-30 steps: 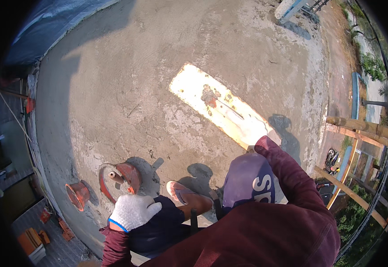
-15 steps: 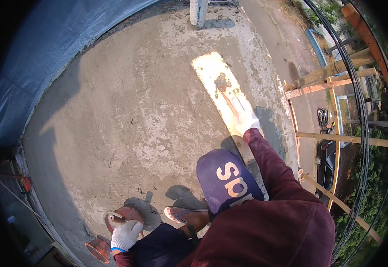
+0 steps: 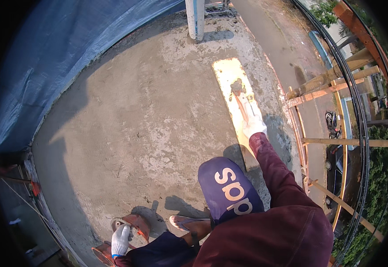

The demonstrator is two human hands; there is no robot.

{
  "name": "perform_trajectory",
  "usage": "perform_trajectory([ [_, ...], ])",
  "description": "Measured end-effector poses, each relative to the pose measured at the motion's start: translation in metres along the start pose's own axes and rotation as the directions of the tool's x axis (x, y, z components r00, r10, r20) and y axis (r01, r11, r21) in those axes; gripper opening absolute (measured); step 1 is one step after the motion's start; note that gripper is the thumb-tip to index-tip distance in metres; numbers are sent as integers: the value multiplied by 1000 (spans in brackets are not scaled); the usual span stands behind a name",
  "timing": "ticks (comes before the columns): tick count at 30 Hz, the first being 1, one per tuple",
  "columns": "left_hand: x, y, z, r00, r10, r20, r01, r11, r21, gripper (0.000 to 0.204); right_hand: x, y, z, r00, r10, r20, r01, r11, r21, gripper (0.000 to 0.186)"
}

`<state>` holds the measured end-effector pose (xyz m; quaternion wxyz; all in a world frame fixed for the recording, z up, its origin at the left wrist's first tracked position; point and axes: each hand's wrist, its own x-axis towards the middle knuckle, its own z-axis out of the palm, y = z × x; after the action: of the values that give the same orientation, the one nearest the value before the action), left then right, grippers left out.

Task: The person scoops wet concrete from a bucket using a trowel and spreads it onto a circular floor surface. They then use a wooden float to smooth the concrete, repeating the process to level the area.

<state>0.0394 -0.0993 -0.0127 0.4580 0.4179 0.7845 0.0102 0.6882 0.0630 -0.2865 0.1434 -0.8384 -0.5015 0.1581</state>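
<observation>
My right hand (image 3: 253,124), in a white glove, is closed on the handle of a long pale, mottled float (image 3: 225,75) lying flat on grey, patchy concrete (image 3: 136,111). My gloved left hand (image 3: 121,240) is curled at the lower left, in front of a rusty red round tool (image 3: 139,222); what it grips, if anything, is unclear. A red bucket (image 3: 102,255) is partly hidden beside it. My bent knee in printed navy cloth (image 3: 227,187) and my sandaled foot (image 3: 183,222) are below the float.
A white post (image 3: 195,20) rises from the far end of the concrete. Blue tarp (image 3: 56,53) borders the left. Along the right edge are bamboo poles and timber (image 3: 350,142), thick black cables (image 3: 363,124), and a lower road with a motorbike (image 3: 332,122) and dark car.
My view has shifted toward the post and tarp. My right hand has pushed the float farther forward and swung it more lengthwise. My left hand stays low near the red tool.
</observation>
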Motion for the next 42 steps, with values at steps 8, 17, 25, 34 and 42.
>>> perform_trajectory([
  [8, -51, -33, -17, 854, -403, -330, 320, 906, -278, 44, 244, -70, 3, 993, 71, 93, -71, 997, 1, 99],
  [17, -25, -88, -48, 906, -163, -391, 62, 964, -257, 50, 176, -64, -12, 995, -35, 91, 35, 999, -2, 101],
  [25, -19, -116, -31, 912, -97, -399, -53, 936, -348, 55, 176, -41, -7, 997, 8, 81, -5, 999, -42, 92],
  [34, -53, -129, -19, 895, -149, -421, -83, 871, -485, 55, 27, -48, 21, 883, -62, 465, 165, 969, -184, 93],
  [42, -69, -138, -19, 883, -128, -451, -57, 926, -374, 54, 163, -175, 19, 906, -257, 336, 275, 962, -5, 95],
])
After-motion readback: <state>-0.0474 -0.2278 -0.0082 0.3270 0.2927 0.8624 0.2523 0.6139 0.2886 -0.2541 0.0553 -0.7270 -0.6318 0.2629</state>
